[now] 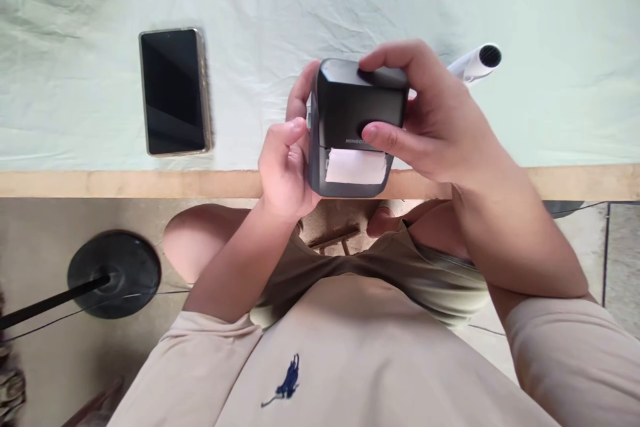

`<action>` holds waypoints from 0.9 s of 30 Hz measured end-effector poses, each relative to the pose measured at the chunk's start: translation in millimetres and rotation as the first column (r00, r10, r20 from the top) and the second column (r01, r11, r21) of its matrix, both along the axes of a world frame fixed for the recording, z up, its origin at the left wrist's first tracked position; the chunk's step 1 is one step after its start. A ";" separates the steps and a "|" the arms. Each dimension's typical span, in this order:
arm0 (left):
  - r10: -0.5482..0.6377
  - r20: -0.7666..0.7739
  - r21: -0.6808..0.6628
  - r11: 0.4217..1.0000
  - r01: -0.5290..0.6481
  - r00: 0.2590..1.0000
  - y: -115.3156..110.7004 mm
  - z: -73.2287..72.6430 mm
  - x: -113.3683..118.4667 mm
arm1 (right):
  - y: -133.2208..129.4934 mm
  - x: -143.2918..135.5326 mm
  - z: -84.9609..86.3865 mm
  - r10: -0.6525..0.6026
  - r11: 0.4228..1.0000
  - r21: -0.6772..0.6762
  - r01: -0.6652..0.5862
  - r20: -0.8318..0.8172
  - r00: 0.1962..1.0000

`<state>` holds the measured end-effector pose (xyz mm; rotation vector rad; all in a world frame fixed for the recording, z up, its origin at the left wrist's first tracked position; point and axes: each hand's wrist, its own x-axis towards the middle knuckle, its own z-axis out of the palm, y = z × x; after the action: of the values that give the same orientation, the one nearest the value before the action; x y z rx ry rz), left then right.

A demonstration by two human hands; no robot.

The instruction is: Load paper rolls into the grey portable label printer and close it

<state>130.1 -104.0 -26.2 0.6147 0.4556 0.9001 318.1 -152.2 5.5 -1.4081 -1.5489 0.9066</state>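
Note:
A dark grey label printer (pixel 345 110) is held above the table's front edge, its lid down. White label paper (pixel 357 167) sticks out of the slot on its near side. My left hand (pixel 290 160) is closed round the printer's left side, thumb and a finger showing, the other fingers mostly hidden. My right hand (pixel 430 107) grips the lid from the right, with the thumb on its face near the brand lettering and a finger on the far edge. To the left a dark-screened phone (pixel 173 92) in a clear case lies on the cloth.
Pale green cloth (pixel 260 0) covers the table, which ends in a bare wooden edge (pixel 125 184). A white cylindrical object (pixel 473 68) with a dark end lies behind my right hand. Below left stands a round black base with a pole (pixel 115 273); thin cables cross the floor.

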 end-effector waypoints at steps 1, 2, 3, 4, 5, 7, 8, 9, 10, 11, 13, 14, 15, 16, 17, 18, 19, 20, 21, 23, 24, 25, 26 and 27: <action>0.002 -0.016 0.003 1.000 -0.002 1.000 1.1 -1.6 -0.1 | -0.2 0.6 -0.5 0.006 1.000 0.000 -0.006 0.008 1.000; 0.006 -0.037 0.002 1.000 -0.006 0.999 2.2 -2.7 -0.1 | -0.6 1.2 -0.3 0.013 1.000 0.003 -0.013 0.018 1.000; 0.012 -0.062 0.003 1.000 -0.012 0.998 3.3 -3.4 -0.1 | -1.2 1.7 0.6 0.017 1.000 0.021 -0.018 0.032 0.999; 0.020 -0.090 0.007 1.000 -0.019 0.996 4.2 -3.5 0.1 | -2.1 2.3 2.4 0.019 0.999 0.047 -0.021 0.052 0.998; 0.033 -0.120 0.012 0.999 -0.032 0.992 5.1 -3.4 0.2 | -3.1 2.9 5.1 0.016 0.997 0.073 -0.022 0.077 0.997; 0.060 -0.163 0.019 0.998 -0.058 0.985 6.3 -2.7 0.6 | -5.8 4.6 11.6 0.014 0.996 0.090 -0.025 0.118 0.993; 0.069 -0.171 0.015 0.998 -0.068 0.983 6.5 -2.2 0.8 | -7.2 5.7 14.9 0.023 0.996 0.087 -0.034 0.128 0.992; 0.080 -0.168 0.007 0.997 -0.080 0.982 6.4 -1.7 1.0 | -8.6 6.8 17.9 0.041 0.996 0.073 -0.051 0.131 0.991; 0.087 -0.161 -0.001 0.996 -0.088 0.983 6.0 -1.1 1.2 | -9.9 7.9 20.4 0.063 0.996 0.052 -0.070 0.128 0.990; 0.092 -0.149 -0.009 0.995 -0.094 0.985 5.4 -0.3 1.6 | -11.1 9.0 22.3 0.082 0.996 0.037 -0.087 0.120 0.989; 0.099 -0.129 -0.026 0.994 -0.104 0.987 4.1 1.4 2.4 | -13.1 10.2 24.9 0.093 0.995 0.018 -0.095 0.115 0.989; 0.101 -0.127 -0.033 0.994 -0.106 0.987 3.5 2.3 3.0 | -14.0 10.1 25.8 0.076 0.997 0.014 -0.079 0.135 0.988; 0.100 -0.128 -0.040 0.994 -0.106 0.987 2.9 3.3 3.5 | -14.9 9.6 26.8 0.039 0.998 0.039 -0.047 0.166 0.985; 0.097 -0.128 -0.048 0.993 -0.104 0.987 2.4 4.3 3.9 | -15.7 8.5 27.7 -0.021 0.996 0.093 0.003 0.199 0.980; 0.096 -0.124 -0.057 0.993 -0.103 0.988 1.9 5.6 4.2 | -16.4 7.0 28.8 -0.105 0.985 0.155 0.072 0.223 0.969; 0.091 -0.117 -0.064 0.993 -0.099 0.989 1.3 7.0 4.3 | -16.9 5.4 29.9 -0.214 0.961 0.225 0.163 0.226 0.950; 0.081 -0.103 -0.072 0.993 -0.089 0.991 0.7 8.7 4.2 | -17.3 3.8 31.1 -0.313 0.925 0.286 0.249 0.206 0.927; 0.066 -0.082 -0.080 0.994 -0.073 0.994 -0.1 10.5 4.0 | -17.4 2.5 32.2 -0.380 0.892 0.326 0.312 0.169 0.909; 0.051 -0.060 -0.086 0.995 -0.056 0.997 -0.9 12.3 3.7 | -17.4 1.7 33.2 -0.409 0.873 0.345 0.344 0.135 0.903; 0.031 -0.023 -0.093 0.995 -0.033 0.999 -2.2 15.0 2.8 | -17.0 1.4 35.0 -0.373 0.880 0.359 0.311 0.118 0.920; 0.029 -0.013 -0.095 0.995 -0.031 0.999 -2.6 15.4 2.3 | -16.7 1.4 35.9 -0.333 0.892 0.367 0.265 0.135 0.933; 0.031 -0.012 -0.094 0.995 -0.032 0.999 -2.8 15.0 1.8 | -16.4 1.3 36.9 -0.307 0.900 0.371 0.230 0.163 0.938; 0.030 -0.018 -0.090 0.995 -0.031 0.999 -3.0 13.8 1.3 | -16.1 0.7 38.1 -0.306 0.900 0.378 0.215 0.200 0.931; 0.023 -0.022 -0.081 0.996 -0.025 0.999 -3.0 11.7 0.6 | -15.9 -0.4 39.5 -0.304 0.906 0.375 0.196 0.255 0.918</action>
<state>130.7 -107.0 -14.5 0.5455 0.5166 0.8946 317.7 -168.1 45.0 -1.4947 -1.6065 0.2464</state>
